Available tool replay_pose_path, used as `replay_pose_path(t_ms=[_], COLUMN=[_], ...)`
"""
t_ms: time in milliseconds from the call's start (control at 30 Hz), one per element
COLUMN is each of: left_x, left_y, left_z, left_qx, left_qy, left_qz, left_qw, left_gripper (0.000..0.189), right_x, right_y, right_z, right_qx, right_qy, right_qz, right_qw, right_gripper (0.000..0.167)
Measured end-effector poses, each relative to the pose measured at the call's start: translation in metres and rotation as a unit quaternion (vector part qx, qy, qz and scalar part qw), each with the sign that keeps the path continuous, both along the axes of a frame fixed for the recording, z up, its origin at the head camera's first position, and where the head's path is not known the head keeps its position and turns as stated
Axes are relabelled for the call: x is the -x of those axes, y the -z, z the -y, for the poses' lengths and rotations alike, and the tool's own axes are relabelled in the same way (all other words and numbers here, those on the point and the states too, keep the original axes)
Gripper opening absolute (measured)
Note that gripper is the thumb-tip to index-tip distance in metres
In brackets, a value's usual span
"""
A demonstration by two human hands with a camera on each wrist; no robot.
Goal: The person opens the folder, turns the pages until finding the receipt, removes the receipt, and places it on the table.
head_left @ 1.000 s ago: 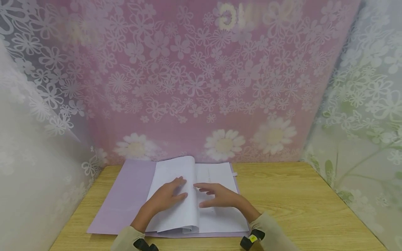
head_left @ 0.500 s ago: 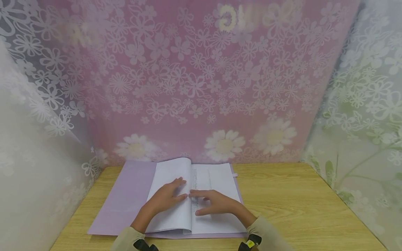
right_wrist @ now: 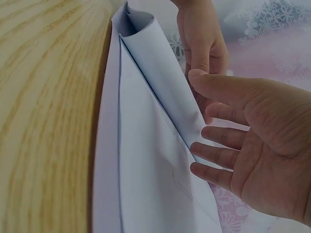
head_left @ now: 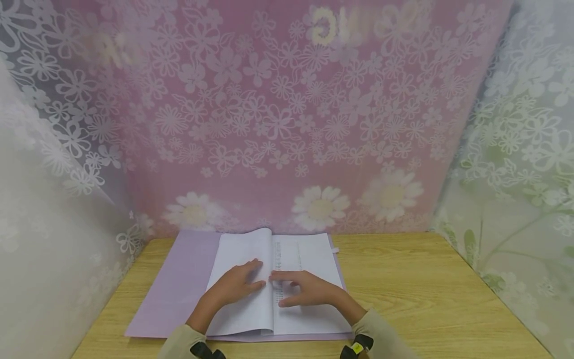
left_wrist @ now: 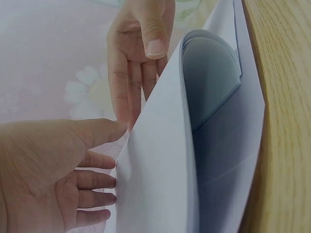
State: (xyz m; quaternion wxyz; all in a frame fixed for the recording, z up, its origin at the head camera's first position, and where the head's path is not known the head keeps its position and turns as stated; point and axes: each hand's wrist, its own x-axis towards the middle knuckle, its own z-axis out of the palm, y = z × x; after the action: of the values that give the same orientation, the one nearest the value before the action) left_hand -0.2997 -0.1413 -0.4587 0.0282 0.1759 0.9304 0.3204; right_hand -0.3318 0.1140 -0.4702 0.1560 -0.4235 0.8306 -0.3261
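A purple-covered folder [head_left: 188,284] lies opened out, with white pages inside. Several pages [head_left: 242,244] are turned over to the left and bulge in a rounded curl, seen end-on in the left wrist view. My left hand [head_left: 235,285] rests on these turned pages with fingers extended. Beside their fold is my right hand [head_left: 309,289], its straight forefinger reaching the crease and its thumb lower over the right-hand page [head_left: 314,319]. That page carries small print along the crease. Neither hand pinches paper; in the right wrist view the right fingers [right_wrist: 221,155] are spread along the sheets.
The folder lies on a wood-grain table [head_left: 426,289], which extends to the right. A small white tab [head_left: 335,250] sticks out at the folder's right edge. Flower-patterned pink sheeting [head_left: 278,124] rises behind, with pale sheeting on both sides.
The turned pages have shifted left and lie flatter, baring the print beside the crease. My right hand has moved left and slightly nearer; my left hand has slid slightly left and nearer.
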Motion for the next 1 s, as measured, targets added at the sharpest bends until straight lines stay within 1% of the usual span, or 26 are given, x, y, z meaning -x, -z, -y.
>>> replay_pose_path(t_ms=[200, 333, 500, 700, 767, 900, 1000], left_x=[0.001, 0.003, 0.004, 0.003, 0.004, 0.004, 0.005], left_y=[0.002, 0.004, 0.005, 0.006, 0.006, 0.008, 0.009], left_z=[0.001, 0.001, 0.002, 0.001, 0.001, 0.001, 0.002], left_qx=[0.004, 0.015, 0.022, 0.031, 0.034, 0.036, 0.035], left_qy=[-0.002, -0.003, -0.005, -0.009, -0.01, -0.01, -0.009], left_qz=[0.014, 0.017, 0.016, 0.021, 0.023, 0.027, 0.029], left_qw=[0.9999, 0.9997, 0.9996, 0.9993, 0.9991, 0.9989, 0.9989], left_gripper=[0.065, 0.066, 0.067, 0.069, 0.069, 0.07, 0.069], right_x=[0.005, 0.011, 0.021, 0.036, 0.041, 0.048, 0.052], right_y=[-0.007, -0.01, -0.013, -0.01, -0.01, -0.007, -0.004], right_z=[-0.007, -0.015, -0.03, -0.05, -0.056, -0.067, -0.074], right_qx=[0.018, 0.023, 0.031, 0.021, 0.02, 0.025, 0.033], right_qy=[0.022, 0.061, 0.111, 0.176, 0.191, 0.215, 0.22], right_qz=[-0.005, -0.01, -0.015, -0.033, -0.037, -0.029, -0.026], right_qw=[0.9996, 0.9978, 0.9933, 0.9837, 0.9806, 0.976, 0.9747], right_gripper=[0.069, 0.068, 0.067, 0.068, 0.07, 0.073, 0.075])
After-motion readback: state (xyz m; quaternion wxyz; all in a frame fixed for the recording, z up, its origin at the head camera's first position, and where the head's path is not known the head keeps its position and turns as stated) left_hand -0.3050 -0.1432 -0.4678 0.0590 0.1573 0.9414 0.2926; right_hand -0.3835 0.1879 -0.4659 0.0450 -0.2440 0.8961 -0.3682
